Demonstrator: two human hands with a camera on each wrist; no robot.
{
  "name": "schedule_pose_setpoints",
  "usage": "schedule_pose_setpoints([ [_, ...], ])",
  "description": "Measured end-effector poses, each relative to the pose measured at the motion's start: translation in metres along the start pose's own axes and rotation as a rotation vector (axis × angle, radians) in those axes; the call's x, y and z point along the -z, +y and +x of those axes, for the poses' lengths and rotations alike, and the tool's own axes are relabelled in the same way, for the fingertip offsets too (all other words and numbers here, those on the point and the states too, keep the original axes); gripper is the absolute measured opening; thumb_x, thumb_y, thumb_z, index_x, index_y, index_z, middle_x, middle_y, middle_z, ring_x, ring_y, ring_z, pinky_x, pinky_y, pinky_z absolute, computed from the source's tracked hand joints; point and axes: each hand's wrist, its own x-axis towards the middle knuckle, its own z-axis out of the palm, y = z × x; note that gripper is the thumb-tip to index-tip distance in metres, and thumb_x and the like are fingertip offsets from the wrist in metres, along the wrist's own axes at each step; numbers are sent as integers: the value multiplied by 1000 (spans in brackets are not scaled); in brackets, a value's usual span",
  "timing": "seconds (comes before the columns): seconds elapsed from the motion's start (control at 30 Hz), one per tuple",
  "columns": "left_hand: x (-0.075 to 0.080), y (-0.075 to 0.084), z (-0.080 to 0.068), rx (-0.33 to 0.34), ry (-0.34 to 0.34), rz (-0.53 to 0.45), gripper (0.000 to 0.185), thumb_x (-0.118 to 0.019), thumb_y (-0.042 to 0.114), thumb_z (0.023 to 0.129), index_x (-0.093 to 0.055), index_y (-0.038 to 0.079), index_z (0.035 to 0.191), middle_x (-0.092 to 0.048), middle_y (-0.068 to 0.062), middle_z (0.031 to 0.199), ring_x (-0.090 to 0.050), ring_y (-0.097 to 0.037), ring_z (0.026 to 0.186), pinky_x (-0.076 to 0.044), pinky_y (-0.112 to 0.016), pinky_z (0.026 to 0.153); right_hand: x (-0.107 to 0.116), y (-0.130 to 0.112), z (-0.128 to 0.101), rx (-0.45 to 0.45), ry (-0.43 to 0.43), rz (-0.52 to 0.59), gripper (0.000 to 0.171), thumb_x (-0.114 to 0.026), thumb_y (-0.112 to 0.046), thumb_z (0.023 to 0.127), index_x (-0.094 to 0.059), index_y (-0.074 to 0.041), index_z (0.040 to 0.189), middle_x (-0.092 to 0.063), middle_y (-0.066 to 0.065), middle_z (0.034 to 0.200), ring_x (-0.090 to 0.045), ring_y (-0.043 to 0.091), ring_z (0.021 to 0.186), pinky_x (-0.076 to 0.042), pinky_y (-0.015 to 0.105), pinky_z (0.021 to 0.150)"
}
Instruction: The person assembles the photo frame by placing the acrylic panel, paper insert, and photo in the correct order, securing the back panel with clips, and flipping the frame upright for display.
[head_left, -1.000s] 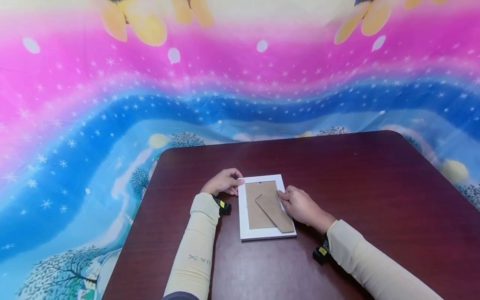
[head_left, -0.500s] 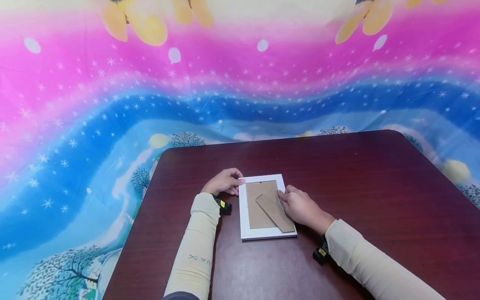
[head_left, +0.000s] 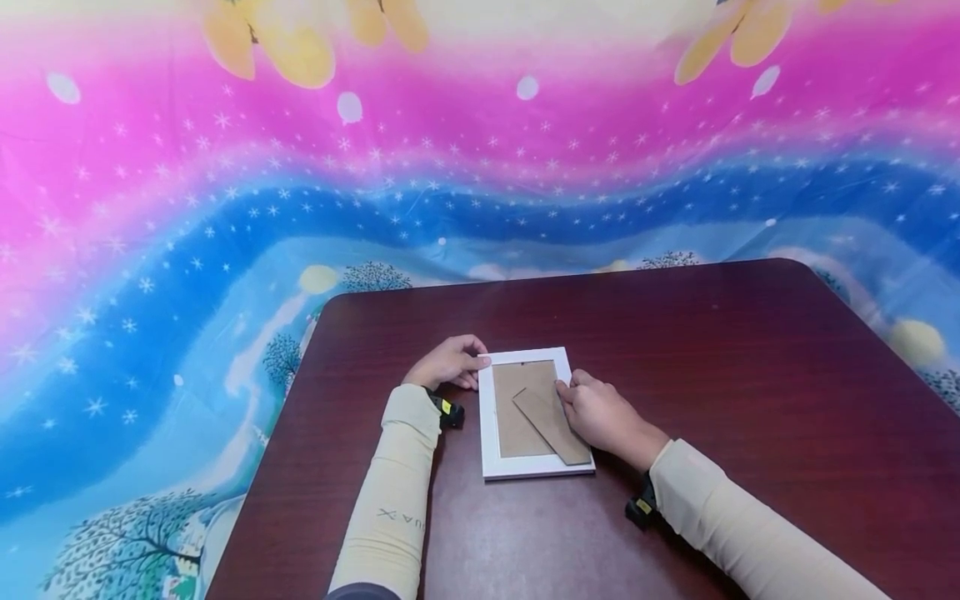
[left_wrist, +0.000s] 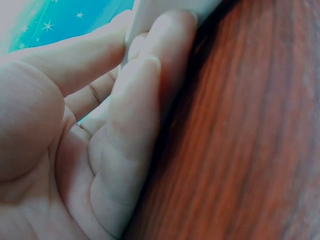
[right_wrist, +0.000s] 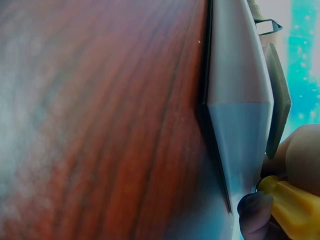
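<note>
A white picture frame (head_left: 489, 429) lies back side up on the table, with a brown backing board (head_left: 513, 433) set inside it. An easel leg (head_left: 551, 427) slants across the board to the lower right. My left hand (head_left: 448, 365) grips the frame's upper left corner, thumb on top and fingers along the side. At the right edge, my right hand (head_left: 606, 412) holds a yellow-handled tool (right_wrist: 296, 207) resembling a screwdriver. Fingers cover its shaft and its tip cannot be seen. In the right wrist view the leg stands slightly off the frame's back.
The dark red wooden table (head_left: 712, 350) has rounded far corners. Behind it hangs a pink and blue printed cloth (head_left: 480, 158). A black camera is strapped on each wrist, over cream sleeves (head_left: 397, 492).
My right hand has turned slightly at the frame's right edge, and the bit of yellow beneath it has gone out of sight. The left hand and the frame keep their places.
</note>
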Motion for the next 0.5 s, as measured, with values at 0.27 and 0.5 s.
schedule_pose_setpoints([
  [0.27, 1, -2, 1, 3, -4, -4, 21, -68, 19, 94, -60, 7, 108, -62, -17, 76, -64, -24, 56, -54, -31, 50, 0, 4, -1, 11, 7, 26, 30, -65, -11, 92, -69, -3, 120, -44, 1, 77, -39, 13, 51, -37, 25, 44],
  [0.5, 3, 0, 1, -7, -5, 4, 21, -68, 19, 94, -59, 7, 108, -62, -17, 76, -64, -24, 56, -55, -32, 51, -2, 10, 0, -1, 38, 115, 30, -67, -11, 92, -68, -2, 121, -42, -3, 72, -37, 9, 54, -36, 23, 46],
])
